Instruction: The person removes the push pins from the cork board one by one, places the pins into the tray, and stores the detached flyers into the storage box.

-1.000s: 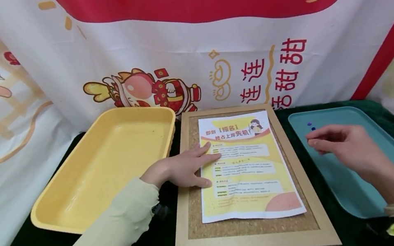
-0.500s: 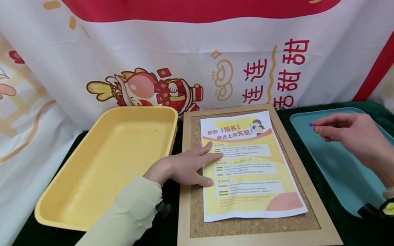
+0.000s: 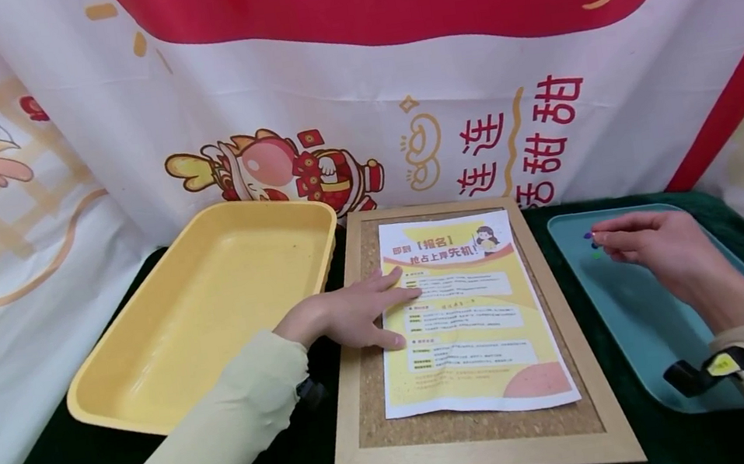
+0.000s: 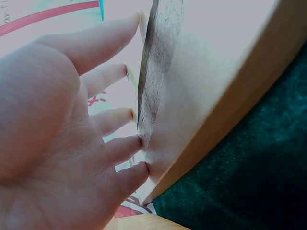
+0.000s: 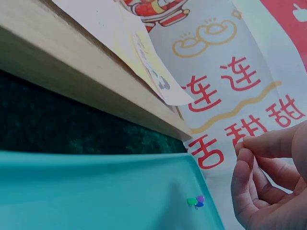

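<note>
My left hand (image 3: 355,316) lies on the left side of a yellow and white printed flyer (image 3: 470,387), fingers spread. Under the flyer is a cork board (image 3: 478,427) with a pale wooden frame. The left wrist view shows this hand (image 4: 72,129) with its fingers stretched toward the frame. Over the far left part of a teal tray (image 3: 663,350) is my right hand (image 3: 670,247). In the right wrist view, its thumb and index fingertips meet, other fingers curled; I cannot tell whether something small is between them. Green, purple and blue push pins (image 5: 196,201) lie together in the tray.
A yellow basin (image 3: 206,309) stands left of the board, behind the left forearm. Dark green cloth (image 3: 289,462) covers the table. A printed white and red banner (image 3: 338,80) hangs close behind the board and both containers.
My right hand has shifted slightly right and up in the head view, and the green pin now shows by its fingertips. My left hand stays on the flyer.
</note>
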`<state>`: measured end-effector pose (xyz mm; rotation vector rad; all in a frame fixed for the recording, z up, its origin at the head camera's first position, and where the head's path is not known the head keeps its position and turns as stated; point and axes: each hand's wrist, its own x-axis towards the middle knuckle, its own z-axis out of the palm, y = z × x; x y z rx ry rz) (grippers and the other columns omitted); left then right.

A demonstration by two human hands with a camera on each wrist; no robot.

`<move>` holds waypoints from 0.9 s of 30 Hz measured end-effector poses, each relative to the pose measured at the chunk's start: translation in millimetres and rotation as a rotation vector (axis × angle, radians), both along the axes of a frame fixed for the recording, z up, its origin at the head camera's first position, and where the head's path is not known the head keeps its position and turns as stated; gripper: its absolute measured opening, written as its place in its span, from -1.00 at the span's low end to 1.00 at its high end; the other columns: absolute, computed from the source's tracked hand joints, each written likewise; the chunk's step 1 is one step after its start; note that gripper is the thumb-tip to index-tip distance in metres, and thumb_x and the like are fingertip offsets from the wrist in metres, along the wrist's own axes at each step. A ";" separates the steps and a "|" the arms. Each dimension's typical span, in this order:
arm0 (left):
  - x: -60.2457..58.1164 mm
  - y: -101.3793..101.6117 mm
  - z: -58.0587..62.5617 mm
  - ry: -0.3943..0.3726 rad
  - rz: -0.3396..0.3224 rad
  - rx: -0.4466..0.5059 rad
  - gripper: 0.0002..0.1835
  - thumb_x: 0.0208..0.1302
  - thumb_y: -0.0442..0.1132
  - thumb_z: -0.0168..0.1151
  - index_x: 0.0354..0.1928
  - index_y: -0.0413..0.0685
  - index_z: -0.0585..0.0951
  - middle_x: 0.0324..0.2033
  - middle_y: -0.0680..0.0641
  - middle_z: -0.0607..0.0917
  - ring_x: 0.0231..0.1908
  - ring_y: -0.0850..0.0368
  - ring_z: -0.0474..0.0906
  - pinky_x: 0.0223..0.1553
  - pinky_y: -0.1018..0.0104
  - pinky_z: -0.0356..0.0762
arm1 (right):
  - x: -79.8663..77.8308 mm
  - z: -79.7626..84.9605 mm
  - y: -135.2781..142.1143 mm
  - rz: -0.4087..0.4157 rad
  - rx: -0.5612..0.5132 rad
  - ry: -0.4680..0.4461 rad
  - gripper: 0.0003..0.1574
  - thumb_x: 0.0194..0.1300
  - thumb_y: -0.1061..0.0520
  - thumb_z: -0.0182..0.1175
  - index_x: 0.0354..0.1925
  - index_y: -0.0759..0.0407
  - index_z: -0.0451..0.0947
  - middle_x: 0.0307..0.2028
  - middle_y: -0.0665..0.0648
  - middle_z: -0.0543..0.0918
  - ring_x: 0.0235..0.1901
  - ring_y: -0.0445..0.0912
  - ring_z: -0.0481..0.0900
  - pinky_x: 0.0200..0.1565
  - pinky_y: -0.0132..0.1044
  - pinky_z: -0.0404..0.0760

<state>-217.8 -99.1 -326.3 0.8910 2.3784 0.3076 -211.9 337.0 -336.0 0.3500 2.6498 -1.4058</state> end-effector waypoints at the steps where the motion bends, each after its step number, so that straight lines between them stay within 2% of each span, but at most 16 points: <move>1: 0.0 0.1 -0.1 -0.001 0.002 0.002 -0.16 0.54 0.09 0.23 0.72 0.26 0.10 0.74 -0.06 -0.24 0.73 -0.15 -0.44 0.70 -0.16 -0.26 | -1.3 -0.7 0.9 -0.005 -0.001 -0.003 -0.21 0.55 -0.28 0.19 0.49 0.16 0.45 -0.31 -0.52 0.65 -0.06 -0.25 0.68 -0.06 -0.44 0.71; 12: -0.9 -0.6 -0.2 -0.012 0.031 0.023 -0.15 0.52 0.08 0.27 0.72 0.24 0.12 0.74 -0.03 -0.22 0.73 -0.10 -0.45 0.71 -0.14 -0.26 | -14.4 -10.8 13.7 -0.001 0.012 -0.043 -0.21 0.59 -0.23 0.17 0.50 0.23 0.42 -0.34 -0.49 0.63 -0.09 -0.23 0.67 -0.07 -0.41 0.72; 19: -0.9 0.0 -1.6 -0.008 0.025 0.013 -0.11 0.50 0.09 0.30 0.72 0.26 0.09 0.74 -0.01 -0.26 0.73 -0.12 -0.46 0.70 -0.16 -0.24 | -21.4 -17.2 23.7 0.012 0.040 -0.118 -0.24 0.63 -0.18 0.13 0.51 0.27 0.40 -0.20 -0.26 0.69 -0.09 -0.16 0.66 -0.09 -0.35 0.72; 27: -0.6 0.8 -2.1 0.009 0.031 -0.006 -0.10 0.49 0.12 0.29 0.72 0.29 0.08 0.74 0.00 -0.27 0.73 -0.13 -0.44 0.70 -0.18 -0.23 | -25.2 -20.5 32.2 0.024 0.045 -0.180 -0.30 0.66 -0.08 0.10 0.49 0.36 0.40 -0.28 -0.19 0.76 -0.18 -0.18 0.70 -0.11 -0.32 0.73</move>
